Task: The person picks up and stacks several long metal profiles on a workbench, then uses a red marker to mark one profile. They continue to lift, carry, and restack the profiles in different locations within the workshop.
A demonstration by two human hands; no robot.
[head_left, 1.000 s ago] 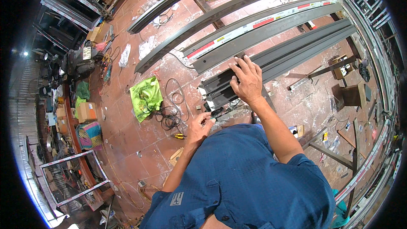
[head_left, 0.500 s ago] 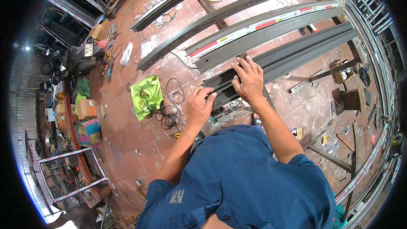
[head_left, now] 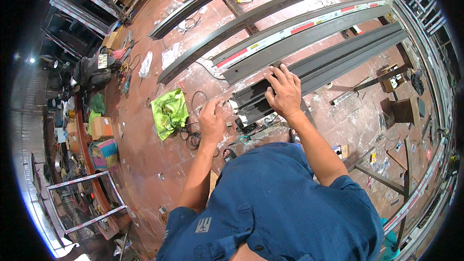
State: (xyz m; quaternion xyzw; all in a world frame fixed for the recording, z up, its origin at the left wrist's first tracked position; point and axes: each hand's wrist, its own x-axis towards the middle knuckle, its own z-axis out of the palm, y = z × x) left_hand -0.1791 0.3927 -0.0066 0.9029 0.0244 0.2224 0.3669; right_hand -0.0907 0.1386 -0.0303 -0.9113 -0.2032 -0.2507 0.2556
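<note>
The right hand (head_left: 284, 93) rested spread on already laid-out, dark-grey grooved metal profiles (head_left: 348, 51); the left hand (head_left: 211, 119) hung curled beside them, contents unclear.

Blue short-sleeved shirt (head_left: 290, 198) (pale patch (head_left: 203, 224))

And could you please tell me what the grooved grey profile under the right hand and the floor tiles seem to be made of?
Grooved grey profile: probably metal, perhaps aluminium, with a matte coating, judging by its long, uniform ridges. Floor tiles: likely fired clay, dull-finished, from their reddish-brown colour.
</note>
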